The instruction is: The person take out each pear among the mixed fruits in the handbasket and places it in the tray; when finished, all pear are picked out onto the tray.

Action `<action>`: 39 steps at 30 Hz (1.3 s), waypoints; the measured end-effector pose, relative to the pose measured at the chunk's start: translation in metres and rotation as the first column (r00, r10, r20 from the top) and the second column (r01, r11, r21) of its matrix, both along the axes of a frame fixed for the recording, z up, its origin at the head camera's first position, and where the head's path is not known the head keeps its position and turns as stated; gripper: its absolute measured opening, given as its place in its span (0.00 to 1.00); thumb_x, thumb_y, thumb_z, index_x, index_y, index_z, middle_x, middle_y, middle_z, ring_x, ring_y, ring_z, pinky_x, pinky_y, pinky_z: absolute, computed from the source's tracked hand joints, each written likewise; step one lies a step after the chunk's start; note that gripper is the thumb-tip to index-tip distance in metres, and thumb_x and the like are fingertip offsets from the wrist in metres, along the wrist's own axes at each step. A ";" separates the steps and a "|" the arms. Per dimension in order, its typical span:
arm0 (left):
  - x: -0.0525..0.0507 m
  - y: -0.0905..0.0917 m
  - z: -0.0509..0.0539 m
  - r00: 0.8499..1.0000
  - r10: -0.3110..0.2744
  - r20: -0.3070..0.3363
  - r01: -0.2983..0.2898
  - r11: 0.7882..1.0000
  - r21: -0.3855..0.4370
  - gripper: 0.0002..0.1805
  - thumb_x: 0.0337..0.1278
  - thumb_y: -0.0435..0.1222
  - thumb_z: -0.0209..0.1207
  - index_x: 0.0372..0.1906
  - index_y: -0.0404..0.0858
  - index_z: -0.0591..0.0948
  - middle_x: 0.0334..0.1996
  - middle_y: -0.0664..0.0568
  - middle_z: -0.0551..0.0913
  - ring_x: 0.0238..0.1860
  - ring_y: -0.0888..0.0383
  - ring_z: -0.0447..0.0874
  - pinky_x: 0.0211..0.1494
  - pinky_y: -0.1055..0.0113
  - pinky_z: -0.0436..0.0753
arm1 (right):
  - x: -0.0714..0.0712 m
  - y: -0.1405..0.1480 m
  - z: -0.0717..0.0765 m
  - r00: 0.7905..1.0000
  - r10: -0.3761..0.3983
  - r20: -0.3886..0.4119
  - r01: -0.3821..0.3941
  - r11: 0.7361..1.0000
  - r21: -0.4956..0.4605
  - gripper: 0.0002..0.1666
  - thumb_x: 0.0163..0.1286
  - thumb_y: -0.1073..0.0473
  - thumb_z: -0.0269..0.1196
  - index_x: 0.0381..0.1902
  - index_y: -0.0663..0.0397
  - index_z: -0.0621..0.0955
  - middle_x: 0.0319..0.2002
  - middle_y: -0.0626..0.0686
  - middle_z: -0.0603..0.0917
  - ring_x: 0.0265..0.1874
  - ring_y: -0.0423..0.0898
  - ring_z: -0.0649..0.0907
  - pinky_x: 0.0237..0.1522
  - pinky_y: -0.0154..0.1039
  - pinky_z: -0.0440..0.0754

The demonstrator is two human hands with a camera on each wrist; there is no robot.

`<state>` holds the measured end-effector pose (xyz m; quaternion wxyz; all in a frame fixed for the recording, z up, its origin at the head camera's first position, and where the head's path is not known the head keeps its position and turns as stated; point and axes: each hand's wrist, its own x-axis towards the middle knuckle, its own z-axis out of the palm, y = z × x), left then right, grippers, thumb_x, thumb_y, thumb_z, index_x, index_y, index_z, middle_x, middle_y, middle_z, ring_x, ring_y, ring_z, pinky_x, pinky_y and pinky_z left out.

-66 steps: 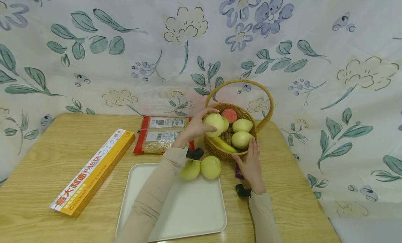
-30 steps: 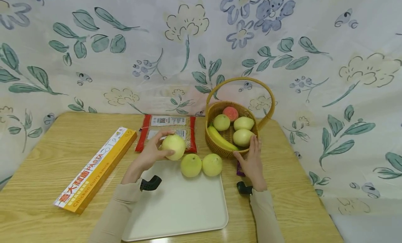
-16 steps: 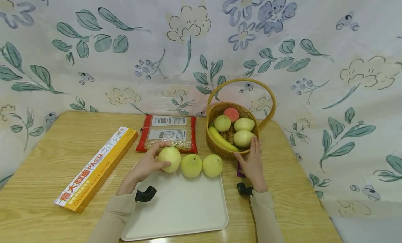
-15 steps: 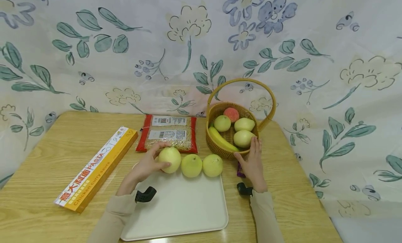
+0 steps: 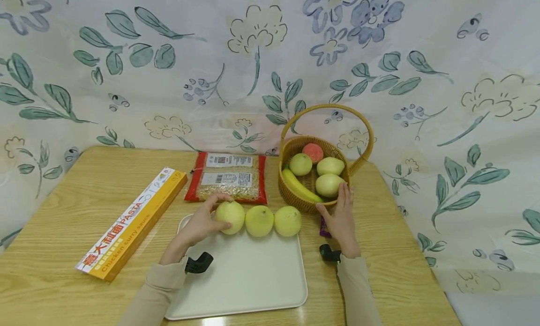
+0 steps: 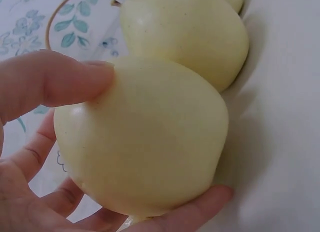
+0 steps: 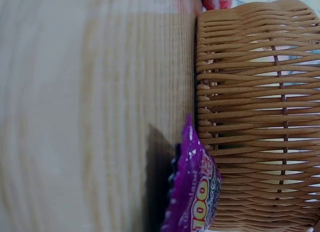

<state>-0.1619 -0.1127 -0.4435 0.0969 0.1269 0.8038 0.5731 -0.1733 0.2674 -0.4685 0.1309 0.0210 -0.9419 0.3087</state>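
Observation:
My left hand [image 5: 206,223] grips a round, pale yellow-green pear [image 5: 229,218] at the far left of the tray [image 5: 249,279]. Thumb and fingers lie around it in the left wrist view, where the pear [image 6: 145,137] sits against the pale tray surface. Beside it in a row stand a second pear [image 5: 259,221] and a third pear [image 5: 288,221]. My right hand [image 5: 341,223] rests on the front right of the wicker basket [image 5: 295,202], fingers mostly straight. The basket holds a banana [image 5: 300,188], a red peach-like fruit [image 5: 312,153] and several pale green fruits [image 5: 330,184].
A purple candy packet [image 7: 197,192] lies against the basket, partly under my right hand. Behind the tray lies a red-edged bag of grain [image 5: 228,176]. A long orange pasta box [image 5: 135,223] lies at the left. A floral cloth [image 5: 190,59] hangs behind the table.
My left hand took a pear out of the basket, carried it left and lowered it onto the tray beside the other two. My right hand stayed on the basket.

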 end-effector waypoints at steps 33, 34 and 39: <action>-0.001 0.012 0.019 0.998 -0.034 -0.053 0.031 0.998 -0.061 0.28 0.55 0.36 0.66 0.60 0.34 0.72 0.62 0.37 0.72 0.66 0.36 0.66 0.67 0.37 0.64 | -0.002 0.003 -0.001 1.000 -0.005 0.008 0.005 1.000 0.006 0.57 0.69 0.45 0.60 0.77 0.60 0.37 0.77 0.64 0.40 0.76 0.65 0.35 0.70 0.67 0.51; -0.001 0.013 0.021 0.998 -0.033 -0.051 0.030 0.998 -0.053 0.28 0.56 0.36 0.66 0.61 0.34 0.72 0.62 0.36 0.72 0.66 0.36 0.66 0.68 0.37 0.63 | -0.002 0.002 -0.001 1.000 -0.002 0.005 0.002 1.000 0.007 0.57 0.69 0.45 0.60 0.77 0.61 0.38 0.77 0.65 0.40 0.75 0.66 0.36 0.70 0.68 0.51; -0.008 0.020 0.031 0.999 -0.042 -0.023 0.042 0.999 -0.001 0.29 0.58 0.38 0.65 0.63 0.35 0.70 0.65 0.38 0.70 0.68 0.36 0.65 0.68 0.38 0.65 | -0.001 0.001 -0.001 1.000 0.003 -0.013 -0.003 1.000 0.013 0.57 0.69 0.45 0.61 0.77 0.63 0.39 0.76 0.67 0.42 0.75 0.68 0.38 0.70 0.67 0.52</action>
